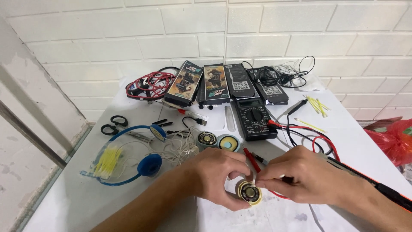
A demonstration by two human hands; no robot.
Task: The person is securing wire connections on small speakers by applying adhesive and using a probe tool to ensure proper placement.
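Cream-coloured plastic rings the small round speaker driver (249, 192), which sits low on the white table (77, 193), cupped by the left hand (216, 176) from its 9 o'clock side, fingers curled under its rim. The right hand (307, 176) meets it at 2 o'clock, thumb and forefinger pressed together on something thin and pale at the driver's upper edge (too small to tell what). At 12 o'clock from the hands lies a black multimeter (255, 118) with red and black leads. Beyond it, against the brick wall, four flat oblong packages (216, 83) fan out: two show dark pictures with green and orange lettering, two are black with white label panels. Blue headphones (148, 165) lie at 9 o'clock
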